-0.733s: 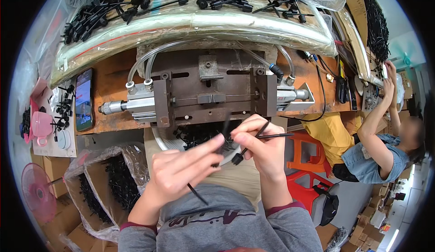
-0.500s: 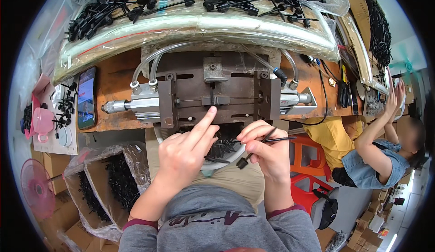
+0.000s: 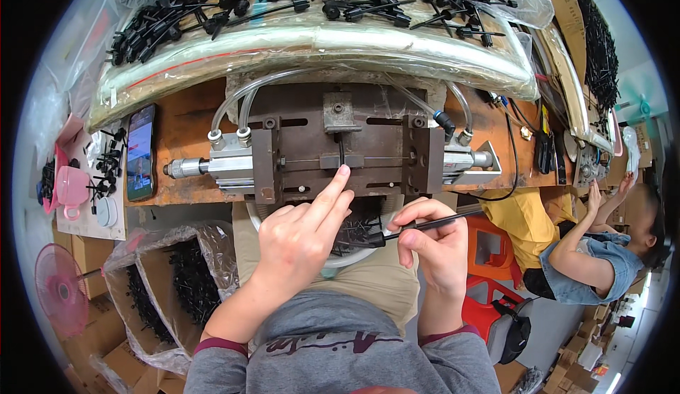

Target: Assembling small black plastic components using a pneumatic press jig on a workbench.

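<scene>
My left hand (image 3: 294, 241) reaches to the metal clamping fixture (image 3: 304, 100) with its index finger stretched out. That fingertip touches the lower end of a thin black rod (image 3: 341, 146), which stands in the small grey block (image 3: 330, 161) at the fixture's middle. Holding nothing, its other fingers are partly curled. To the right, my right hand (image 3: 443, 252) pinches a slim black plastic stem (image 3: 457, 218) between thumb and fingers. A ribbed black head (image 3: 375, 240) shows at the stem's left end; whether more than one piece is held, I cannot tell.
Silver air cylinders (image 3: 232, 160) with clear hoses flank the fixture. Black stemmed parts fill the plastic-lined tray (image 3: 312, 38) behind it and a box (image 3: 191, 280) at lower left. A phone (image 3: 142, 153) lies left. A co-worker (image 3: 584, 259) sits at right beside stools (image 3: 489, 241).
My right hand has turned the black stem so its head points left, and its fingers have shifted round it. My left fingertip stays at the block. The co-worker's hands have lowered.
</scene>
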